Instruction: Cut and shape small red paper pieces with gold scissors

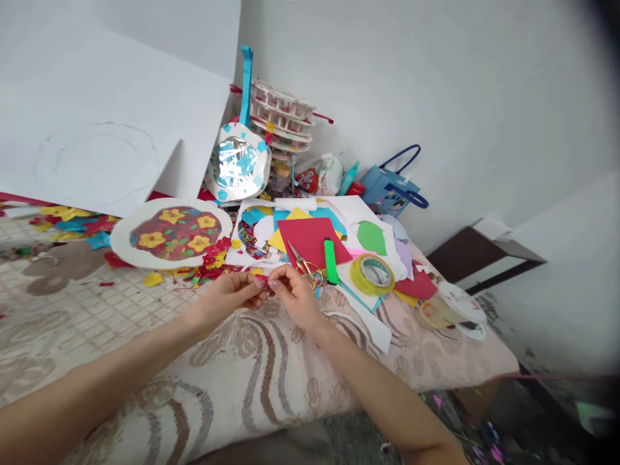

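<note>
My left hand (237,290) and my right hand (293,292) meet near the middle of the cloth-covered table. Between their pinched fingertips is a small red paper piece (262,278), partly hidden by the fingers. Just beyond my right hand lie gold-handled scissors (310,271), partly over a red paper sheet (310,236). A green cutter or marker (330,261) rests to their right, beside a yellow tape roll (372,274). Left of the hands, a white-rimmed oval panel (169,234) carries yellow flowers, with small red paper flowers (216,253) at its edge.
A large white board (97,97) stands at the back left. Behind the papers are a round blue-dotted piece (237,161), stacked white tiers (283,116) and a blue bag (390,190). A plastic cup (438,311) lies near the right edge.
</note>
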Tool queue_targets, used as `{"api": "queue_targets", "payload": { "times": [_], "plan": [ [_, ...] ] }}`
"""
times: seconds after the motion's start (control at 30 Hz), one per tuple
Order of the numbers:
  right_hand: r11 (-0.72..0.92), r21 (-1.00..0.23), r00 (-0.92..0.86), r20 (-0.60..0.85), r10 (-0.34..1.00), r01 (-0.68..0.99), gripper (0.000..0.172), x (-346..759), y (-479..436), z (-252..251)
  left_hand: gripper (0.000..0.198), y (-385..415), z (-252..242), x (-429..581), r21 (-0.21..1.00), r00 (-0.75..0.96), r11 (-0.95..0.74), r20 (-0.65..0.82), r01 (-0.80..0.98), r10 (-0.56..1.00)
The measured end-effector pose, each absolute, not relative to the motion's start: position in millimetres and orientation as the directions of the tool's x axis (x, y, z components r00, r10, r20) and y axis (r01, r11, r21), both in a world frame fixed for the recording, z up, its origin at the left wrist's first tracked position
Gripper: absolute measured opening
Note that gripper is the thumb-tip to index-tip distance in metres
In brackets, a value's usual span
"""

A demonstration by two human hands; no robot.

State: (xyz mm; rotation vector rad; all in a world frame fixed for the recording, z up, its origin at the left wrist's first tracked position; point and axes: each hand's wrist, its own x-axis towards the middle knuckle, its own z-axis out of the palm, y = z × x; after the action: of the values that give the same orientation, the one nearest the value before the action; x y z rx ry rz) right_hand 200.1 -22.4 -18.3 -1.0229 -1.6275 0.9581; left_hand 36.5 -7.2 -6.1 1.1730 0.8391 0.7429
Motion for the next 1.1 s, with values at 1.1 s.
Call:
{"api": "queue_targets", "payload": {
  "times": [1.1],
  "plan": [
    [0.343,-0.877,-0.221,0.281,0.934,0.337,0.011,203.6,-22.8,-15.6,0.023,-13.4,-8.1,38.8,0.978,0.479,0.203,-0.152,-0.056,0.865]
  ]
}}
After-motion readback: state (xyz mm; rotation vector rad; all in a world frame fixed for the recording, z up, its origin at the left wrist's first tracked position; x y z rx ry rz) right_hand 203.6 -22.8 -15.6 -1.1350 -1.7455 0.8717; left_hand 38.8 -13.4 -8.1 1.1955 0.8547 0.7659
